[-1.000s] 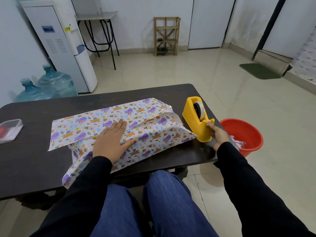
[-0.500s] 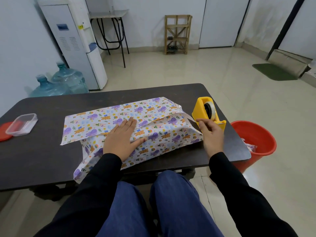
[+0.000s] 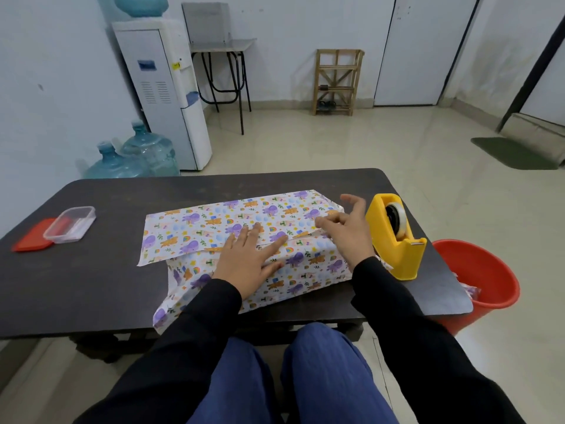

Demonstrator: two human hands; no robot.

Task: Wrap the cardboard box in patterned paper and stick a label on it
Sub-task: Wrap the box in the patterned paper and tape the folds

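Observation:
The box is hidden under patterned paper point(image 3: 232, 223) with purple and orange cartoon animals, lying in the middle of the dark table point(image 3: 91, 286). My left hand point(image 3: 247, 261) presses flat on the overlapping paper flap at the seam. My right hand point(image 3: 348, 234) hovers over the right part of the seam, its thumb and forefinger pinched together, apparently on a strip of clear tape that is hard to see, the other fingers spread. A yellow tape dispenser point(image 3: 394, 240) stands just right of the package.
A clear plastic container point(image 3: 69, 224) sits on a red lid point(image 3: 30, 240) at the table's left. A red bucket point(image 3: 486, 280) stands on the floor by the right corner. A water dispenser point(image 3: 165, 96) and bottles point(image 3: 134, 157) stand beyond the table.
My right hand left the tape dispenser and moved left onto the seam of the paper. The left hand stayed pressed on the flap. The camera tilted up slightly.

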